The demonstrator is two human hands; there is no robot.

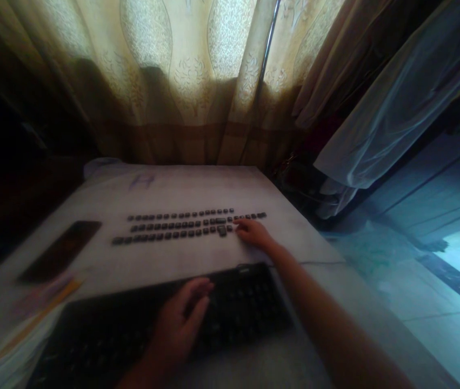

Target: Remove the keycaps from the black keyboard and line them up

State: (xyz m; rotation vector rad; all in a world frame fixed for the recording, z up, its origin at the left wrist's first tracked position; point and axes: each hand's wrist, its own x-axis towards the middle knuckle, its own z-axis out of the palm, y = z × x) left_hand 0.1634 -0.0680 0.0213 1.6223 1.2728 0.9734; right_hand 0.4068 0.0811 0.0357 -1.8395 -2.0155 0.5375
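Head view: right hand point(252, 232) hovering at right end of loose keycaps point(191, 224), rows lying on table point(197, 189) beyond keyboard point(246, 302); half-curled, cannot tell whether pinching any. Left hand point(181, 316) hovering over keyboard, loosely cupped, hold unclear. Pinching caps singly seems safest.

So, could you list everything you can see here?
Table: one, whitish, centre
Curtains: count unclear, yellowish, behind table
Hanging cloth: several, pale, upper right
Floor: one, bluish, right
Loose keys: dozens, black, three rows on table
Keyboard: one, black, foreground
Phone-like object: one, dark, table's left side
Stick: one, orange-yellow, lower left
Blurred item: one, pinkish, beside stick
Cable: one, dark, right of keyboard
Left hand: one, bare, over keyboard
Right hand: one, bare, beside loose keys
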